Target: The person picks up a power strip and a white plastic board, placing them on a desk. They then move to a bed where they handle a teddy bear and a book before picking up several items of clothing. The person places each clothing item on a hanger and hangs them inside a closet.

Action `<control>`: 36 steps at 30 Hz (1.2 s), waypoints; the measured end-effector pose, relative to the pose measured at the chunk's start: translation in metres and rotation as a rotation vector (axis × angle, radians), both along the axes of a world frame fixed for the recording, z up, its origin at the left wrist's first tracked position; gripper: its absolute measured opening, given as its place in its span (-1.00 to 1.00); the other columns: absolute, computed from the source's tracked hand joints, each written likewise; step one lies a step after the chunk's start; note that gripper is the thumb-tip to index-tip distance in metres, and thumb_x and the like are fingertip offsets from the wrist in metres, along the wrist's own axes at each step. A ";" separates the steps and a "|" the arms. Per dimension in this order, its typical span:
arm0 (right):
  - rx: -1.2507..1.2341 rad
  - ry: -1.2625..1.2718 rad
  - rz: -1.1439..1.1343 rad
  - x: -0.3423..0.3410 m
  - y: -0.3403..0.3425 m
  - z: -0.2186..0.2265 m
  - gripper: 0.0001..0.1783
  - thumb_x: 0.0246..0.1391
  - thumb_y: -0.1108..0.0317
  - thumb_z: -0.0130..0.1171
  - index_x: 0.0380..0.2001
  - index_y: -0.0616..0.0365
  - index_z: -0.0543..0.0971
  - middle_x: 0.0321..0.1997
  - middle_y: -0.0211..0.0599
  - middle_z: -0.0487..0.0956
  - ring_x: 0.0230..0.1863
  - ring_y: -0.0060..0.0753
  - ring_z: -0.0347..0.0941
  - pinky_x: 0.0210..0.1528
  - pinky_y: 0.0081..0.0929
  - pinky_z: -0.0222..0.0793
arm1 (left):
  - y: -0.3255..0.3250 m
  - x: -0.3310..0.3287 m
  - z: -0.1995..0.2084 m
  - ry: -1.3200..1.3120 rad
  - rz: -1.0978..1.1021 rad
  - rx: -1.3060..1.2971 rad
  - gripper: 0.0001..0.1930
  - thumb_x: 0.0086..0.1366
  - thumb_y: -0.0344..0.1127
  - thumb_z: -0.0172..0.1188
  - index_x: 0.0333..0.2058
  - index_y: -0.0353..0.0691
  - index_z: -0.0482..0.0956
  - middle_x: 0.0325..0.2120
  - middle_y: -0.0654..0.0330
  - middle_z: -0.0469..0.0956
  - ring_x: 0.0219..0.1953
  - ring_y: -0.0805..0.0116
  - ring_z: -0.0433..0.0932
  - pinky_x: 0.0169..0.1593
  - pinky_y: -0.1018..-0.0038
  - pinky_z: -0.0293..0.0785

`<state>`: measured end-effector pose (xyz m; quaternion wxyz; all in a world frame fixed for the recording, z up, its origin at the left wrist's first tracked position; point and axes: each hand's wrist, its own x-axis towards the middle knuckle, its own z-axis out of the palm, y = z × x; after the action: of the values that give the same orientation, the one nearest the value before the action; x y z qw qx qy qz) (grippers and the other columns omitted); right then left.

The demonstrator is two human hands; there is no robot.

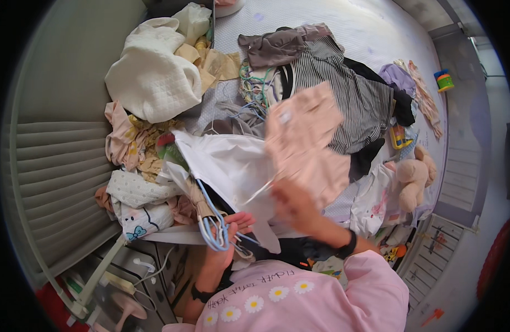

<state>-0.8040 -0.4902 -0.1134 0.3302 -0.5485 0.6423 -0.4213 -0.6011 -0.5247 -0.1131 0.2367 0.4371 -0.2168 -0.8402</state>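
My left hand [230, 229] is low in the middle, fingers stretched out and palm turned up. Several light blue clothes hangers [213, 235] lie bunched against its thumb side. From them a white garment [230, 166] spreads over the pile, with beige and black cloth under its edge. My right hand [292, 206], blurred by motion, is closed at the lower edge of a peach-pink garment [305, 135], raised above the bed. A thin white strip [260, 191] runs out from beside the right hand; what it belongs to I cannot tell.
Clothes cover the bed: a striped garment [346, 94], a grey-brown one [277, 47] and a pile at left under a white quilted cloth [152, 69]. Coloured hangers [258, 86] lie tangled mid-bed. A plush toy [414, 180] sits at right. A grey padded panel [58, 171] borders the left.
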 end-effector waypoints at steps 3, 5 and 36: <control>-0.049 0.042 0.192 0.051 -0.008 0.010 -0.68 -0.23 0.46 0.11 -0.28 0.18 0.37 -0.46 -0.18 0.32 -0.45 -0.16 0.35 -0.48 -0.36 0.32 | 0.012 0.005 -0.014 -0.124 0.120 -0.055 -0.71 0.14 -0.51 0.01 -0.13 -0.42 0.33 -0.23 0.06 0.44 -0.17 0.25 0.44 -0.12 0.43 0.38; 0.132 0.148 0.375 0.039 -0.026 0.004 -0.65 -0.20 0.40 0.10 -0.23 0.17 0.38 -0.51 -0.25 0.32 -0.48 -0.24 0.36 -0.54 -0.37 0.30 | 0.009 0.021 -0.019 -0.107 0.116 0.025 -0.70 0.09 -0.59 0.01 -0.14 -0.44 0.33 -0.29 0.09 0.46 -0.24 0.32 0.45 -0.15 0.49 0.39; -0.256 0.120 -1.143 -0.153 0.170 0.052 -0.85 -0.22 0.68 -0.08 -0.61 0.18 0.39 -0.55 -0.45 0.40 -0.48 -0.66 0.29 -0.33 -0.72 0.23 | 0.006 0.065 -0.011 -0.227 0.219 -0.013 -0.82 0.22 -0.23 -0.03 -0.48 -0.17 0.33 -0.70 0.38 0.17 -0.61 0.57 0.15 -0.49 0.65 0.13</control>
<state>-0.9570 -0.3199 -0.0616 -0.0552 -0.1738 0.7976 -0.5749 -0.5359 -0.5187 -0.1239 0.3037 0.5486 -0.1984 -0.7532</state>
